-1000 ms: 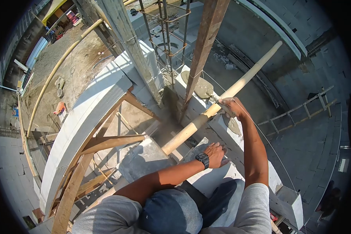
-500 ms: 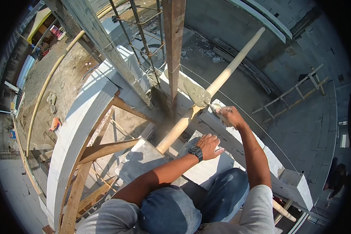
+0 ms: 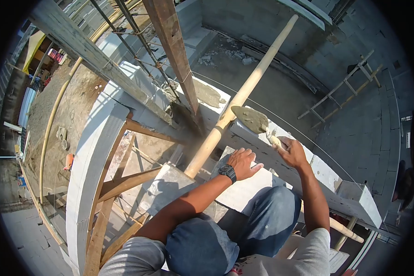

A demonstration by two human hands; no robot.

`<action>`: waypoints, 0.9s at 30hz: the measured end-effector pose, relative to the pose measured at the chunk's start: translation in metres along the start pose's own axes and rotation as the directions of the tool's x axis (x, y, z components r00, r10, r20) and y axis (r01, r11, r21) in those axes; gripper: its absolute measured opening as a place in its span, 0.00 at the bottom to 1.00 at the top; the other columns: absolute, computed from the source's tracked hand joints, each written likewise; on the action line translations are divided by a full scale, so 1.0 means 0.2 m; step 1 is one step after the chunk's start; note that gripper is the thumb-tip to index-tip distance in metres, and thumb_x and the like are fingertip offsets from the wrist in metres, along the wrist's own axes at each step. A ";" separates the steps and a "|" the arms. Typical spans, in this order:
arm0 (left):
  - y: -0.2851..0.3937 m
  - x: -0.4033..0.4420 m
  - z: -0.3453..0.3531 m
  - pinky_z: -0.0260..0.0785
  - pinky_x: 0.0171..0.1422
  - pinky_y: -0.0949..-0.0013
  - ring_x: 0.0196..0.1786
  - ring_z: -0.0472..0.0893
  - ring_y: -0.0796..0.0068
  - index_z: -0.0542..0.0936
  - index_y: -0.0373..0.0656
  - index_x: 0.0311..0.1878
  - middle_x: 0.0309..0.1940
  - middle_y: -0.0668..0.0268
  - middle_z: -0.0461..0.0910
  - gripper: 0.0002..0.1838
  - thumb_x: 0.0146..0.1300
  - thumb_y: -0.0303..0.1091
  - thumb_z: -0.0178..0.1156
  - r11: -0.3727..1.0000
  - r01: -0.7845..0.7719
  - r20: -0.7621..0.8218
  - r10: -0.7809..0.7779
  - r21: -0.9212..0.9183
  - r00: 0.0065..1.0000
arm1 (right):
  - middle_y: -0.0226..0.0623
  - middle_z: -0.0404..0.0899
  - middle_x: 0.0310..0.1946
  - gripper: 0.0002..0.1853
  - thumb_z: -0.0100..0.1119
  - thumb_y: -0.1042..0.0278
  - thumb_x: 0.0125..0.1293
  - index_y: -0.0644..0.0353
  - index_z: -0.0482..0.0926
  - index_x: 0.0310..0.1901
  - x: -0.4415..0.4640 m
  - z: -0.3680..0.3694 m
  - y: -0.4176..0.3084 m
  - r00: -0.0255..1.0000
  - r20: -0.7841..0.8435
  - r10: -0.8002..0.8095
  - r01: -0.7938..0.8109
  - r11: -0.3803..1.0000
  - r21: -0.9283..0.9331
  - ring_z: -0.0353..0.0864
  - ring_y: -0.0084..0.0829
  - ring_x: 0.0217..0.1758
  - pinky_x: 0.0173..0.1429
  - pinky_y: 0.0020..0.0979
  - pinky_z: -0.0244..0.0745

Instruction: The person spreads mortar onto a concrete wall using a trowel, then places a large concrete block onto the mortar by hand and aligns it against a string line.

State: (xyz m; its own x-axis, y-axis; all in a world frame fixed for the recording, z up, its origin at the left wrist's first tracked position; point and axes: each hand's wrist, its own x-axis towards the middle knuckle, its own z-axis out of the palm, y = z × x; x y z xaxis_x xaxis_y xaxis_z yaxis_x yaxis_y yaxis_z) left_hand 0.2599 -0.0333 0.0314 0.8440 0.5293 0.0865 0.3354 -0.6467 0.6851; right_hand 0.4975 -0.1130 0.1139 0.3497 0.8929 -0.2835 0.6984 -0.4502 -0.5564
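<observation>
The right hand point(image 3: 292, 152) grips the trowel point(image 3: 251, 120); apart from it, the left hand point(image 3: 244, 164) rests palm-down near a block's point(image 3: 241, 193) far edge. The trowel is over the wall's point(image 3: 325, 174) top, tip by the pole point(image 3: 250, 85); mortar point(image 3: 208, 94) lies beyond.

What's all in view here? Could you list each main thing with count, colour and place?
Trowel: 1, grey, in right hand
Block: 1, white, under left hand
Pole: 1, pale wood, centre to upper right
Mortar patch: 1, grey, beside the pole
Brown post: 1, brown, upper centre
Ladder: 1, greyish, right side
Curved wall: 1, white, left side
Watch: 1, dark, left wrist
Jeans: 1 pair, blue, bottom centre
Hands: 2, bare, near centre
</observation>
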 end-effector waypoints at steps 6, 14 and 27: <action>0.01 0.01 -0.01 0.74 0.60 0.51 0.49 0.81 0.51 0.83 0.38 0.36 0.40 0.53 0.81 0.26 0.70 0.56 0.68 1.000 -0.016 0.013 0.016 0.015 1.000 | 0.43 0.86 0.37 0.26 0.74 0.54 0.67 0.54 0.85 0.63 -0.23 0.08 0.17 0.926 -0.267 -0.267 0.167 0.925 -0.342 0.88 0.47 0.35 0.40 0.45 0.83; 0.02 0.00 0.00 0.74 0.56 0.50 0.46 0.81 0.52 0.81 0.38 0.34 0.37 0.56 0.80 0.25 0.69 0.56 0.69 0.999 -0.004 0.039 0.002 0.036 0.999 | 0.42 0.83 0.38 0.25 0.71 0.52 0.69 0.54 0.84 0.63 -0.25 0.15 0.22 0.955 -0.216 -0.203 0.090 0.894 -0.440 0.87 0.47 0.32 0.38 0.46 0.83; 0.01 0.01 0.00 0.75 0.51 0.51 0.43 0.81 0.51 0.83 0.39 0.33 0.35 0.57 0.82 0.23 0.65 0.53 0.74 0.998 -0.038 -0.006 0.039 0.040 0.999 | 0.29 0.76 0.22 0.24 0.64 0.45 0.78 0.64 0.86 0.42 -0.12 0.11 -0.03 0.931 0.240 0.276 -0.362 0.792 0.491 0.75 0.23 0.22 0.31 0.33 0.71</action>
State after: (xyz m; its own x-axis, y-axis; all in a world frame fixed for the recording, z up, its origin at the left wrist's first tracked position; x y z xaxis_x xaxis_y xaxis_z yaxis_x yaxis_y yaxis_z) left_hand 0.2623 -0.0333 0.0320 0.8537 0.5074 0.1174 0.3193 -0.6879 0.6518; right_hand 0.4708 -0.1315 0.1069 0.3682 0.7057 -0.6054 0.1196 -0.6817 -0.7218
